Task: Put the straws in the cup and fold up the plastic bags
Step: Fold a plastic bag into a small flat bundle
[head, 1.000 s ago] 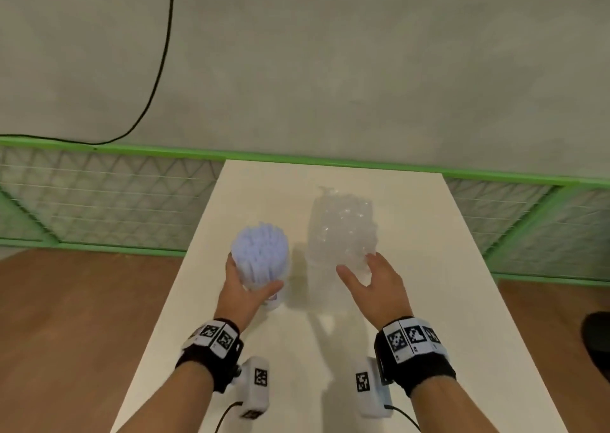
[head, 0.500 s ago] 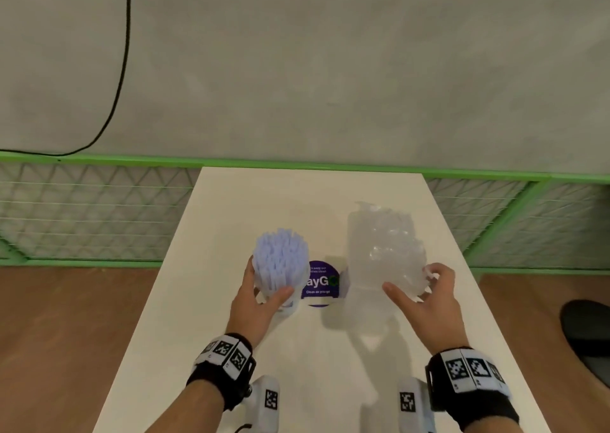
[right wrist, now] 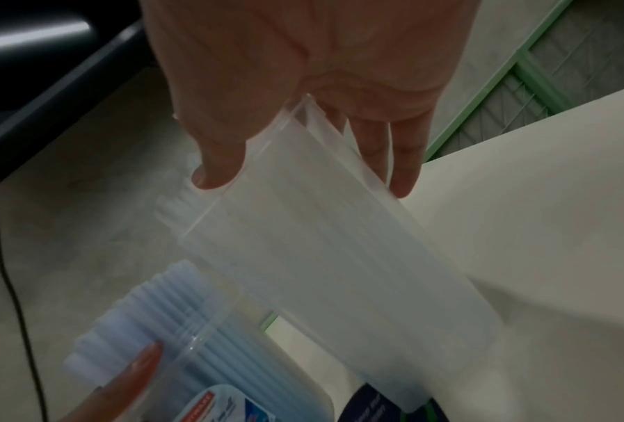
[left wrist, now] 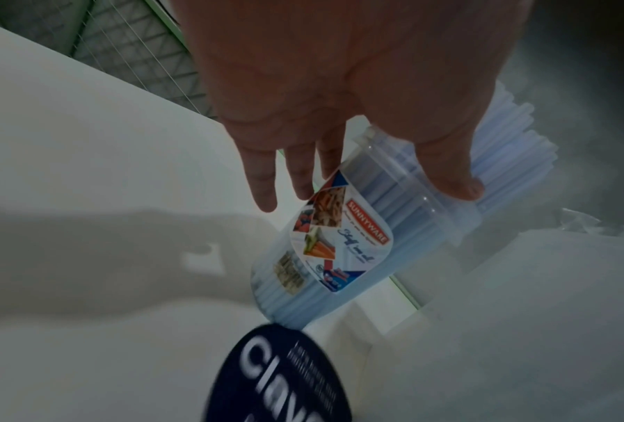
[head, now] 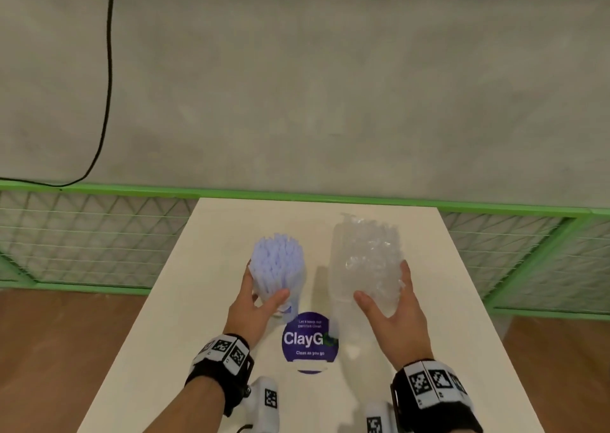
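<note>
On the white table [head: 462, 300] my left hand [head: 264, 284] grips a clear labelled cup [head: 293, 297] packed with pale blue straws [head: 276, 257], thumb on the near side and fingers behind. The left wrist view shows that cup [left wrist: 339, 257] in my left hand [left wrist: 368, 188], its base at the edge of a sticker. My right hand [head: 383, 287] holds a second clear cup [head: 363, 277] full of clear straws [head: 366, 247], thumb and fingers on opposite sides. The right wrist view shows this cup [right wrist: 339, 257] in my right hand [right wrist: 308, 182]. I see no plastic bag.
A round purple ClayGo sticker [head: 308, 340] lies on the table just in front of the two cups. A green-framed mesh fence [head: 82, 234] runs behind and beside the table, below a grey wall with a black cable [head: 107, 85]. The floor is brown wood.
The two cups now stand farther apart and farther from me, uncovering the purple sticker. My right hand has gone from resting on the clear cup to holding it by both sides.
</note>
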A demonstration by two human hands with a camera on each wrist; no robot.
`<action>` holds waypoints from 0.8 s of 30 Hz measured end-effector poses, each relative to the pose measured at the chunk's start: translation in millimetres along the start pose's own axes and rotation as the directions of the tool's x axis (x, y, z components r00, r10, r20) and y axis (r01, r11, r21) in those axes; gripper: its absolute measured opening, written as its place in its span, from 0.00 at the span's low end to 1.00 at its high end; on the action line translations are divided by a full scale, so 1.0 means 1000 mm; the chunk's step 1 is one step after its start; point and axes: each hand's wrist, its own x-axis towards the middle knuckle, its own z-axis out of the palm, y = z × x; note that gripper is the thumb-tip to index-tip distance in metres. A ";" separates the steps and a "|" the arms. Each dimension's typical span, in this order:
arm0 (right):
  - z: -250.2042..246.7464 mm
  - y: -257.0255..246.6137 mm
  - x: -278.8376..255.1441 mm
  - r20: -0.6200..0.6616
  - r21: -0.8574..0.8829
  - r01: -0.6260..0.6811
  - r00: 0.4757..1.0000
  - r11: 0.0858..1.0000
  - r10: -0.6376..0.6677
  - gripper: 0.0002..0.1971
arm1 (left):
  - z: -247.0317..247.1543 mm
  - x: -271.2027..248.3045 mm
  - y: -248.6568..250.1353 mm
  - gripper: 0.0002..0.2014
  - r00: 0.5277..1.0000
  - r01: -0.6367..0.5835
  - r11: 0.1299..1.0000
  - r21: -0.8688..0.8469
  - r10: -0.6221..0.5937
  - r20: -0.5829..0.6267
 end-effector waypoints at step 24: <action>0.063 -0.053 0.256 0.026 -0.067 -0.013 1.000 0.998 0.014 0.50 | 0.018 0.249 0.071 0.41 0.999 -0.042 0.999 -0.001 0.042 -0.002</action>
